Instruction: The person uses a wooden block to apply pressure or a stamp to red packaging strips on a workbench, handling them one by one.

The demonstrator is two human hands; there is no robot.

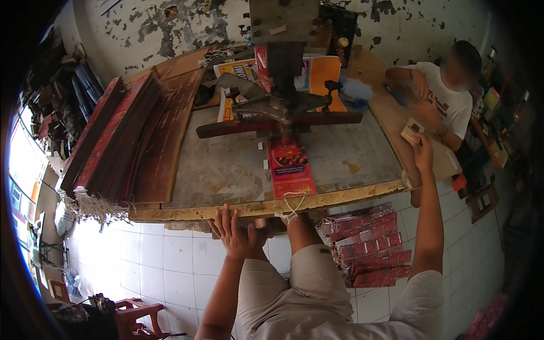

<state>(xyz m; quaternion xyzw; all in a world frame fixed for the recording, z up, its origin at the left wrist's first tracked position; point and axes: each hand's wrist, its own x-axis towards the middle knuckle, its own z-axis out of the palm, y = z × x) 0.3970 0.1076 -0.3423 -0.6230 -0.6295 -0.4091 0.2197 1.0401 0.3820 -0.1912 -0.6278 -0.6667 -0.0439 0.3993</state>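
Left hand spread at the surface edge, right hand pinching a small card, between pressings; next, the red packet needs shifting.

Boards: dark reddish stack, left side of table, leaning; frayed string ends at near corner.
Press: metal, upright at table back, w/ red crossbar.
Posters: orange/yellow printed sheets behind press.
Packs: red bundles, piled on white tile floor under table's right end.
Person: seated at far right, white shirt.
Stool: red plastic, lower left.
Wall: paint peeling.
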